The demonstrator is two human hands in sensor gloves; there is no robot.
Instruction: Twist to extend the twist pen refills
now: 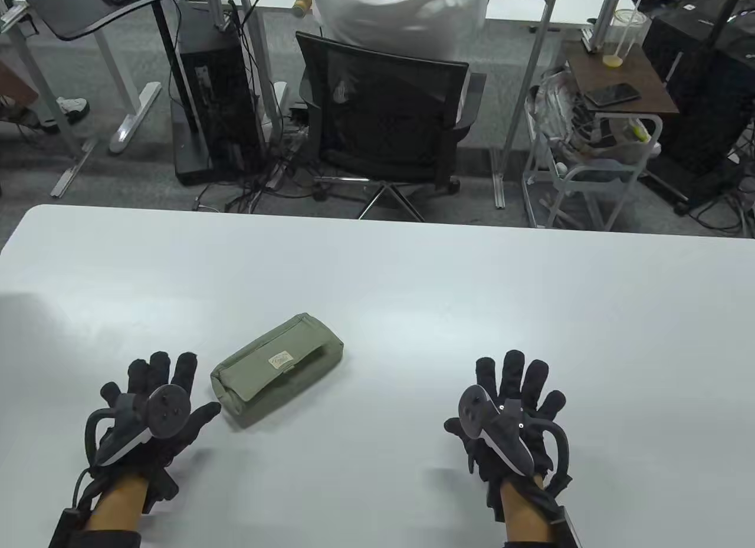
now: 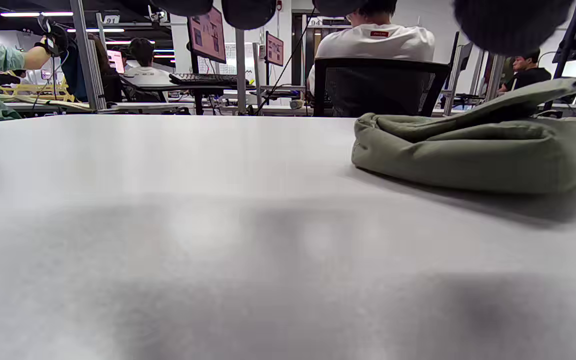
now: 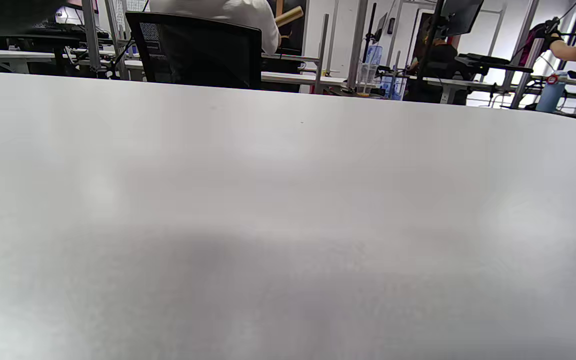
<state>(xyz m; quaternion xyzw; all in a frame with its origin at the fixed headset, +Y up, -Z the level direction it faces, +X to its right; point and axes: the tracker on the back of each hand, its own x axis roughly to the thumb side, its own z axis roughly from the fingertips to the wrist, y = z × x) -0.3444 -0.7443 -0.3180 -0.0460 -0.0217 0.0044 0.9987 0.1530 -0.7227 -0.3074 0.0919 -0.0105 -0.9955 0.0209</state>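
Note:
A closed olive-green fabric pencil case [image 1: 278,370] lies on the white table [image 1: 413,288], left of centre. No pen shows in any view. My left hand [image 1: 162,389] lies flat on the table with fingers spread, just left of the case, its thumb close to the case's near corner. My right hand [image 1: 513,389] lies flat with fingers spread, well to the right of the case. Both hands are empty. The left wrist view shows the case [image 2: 473,150] at the right and my fingertips [image 2: 513,20] along the top edge. The right wrist view shows only bare table [image 3: 288,210].
Beyond the table's far edge a person in a white shirt sits on a black mesh office chair [image 1: 383,117]. A computer tower [image 1: 206,99] and a small white cart [image 1: 596,158] stand on the floor behind.

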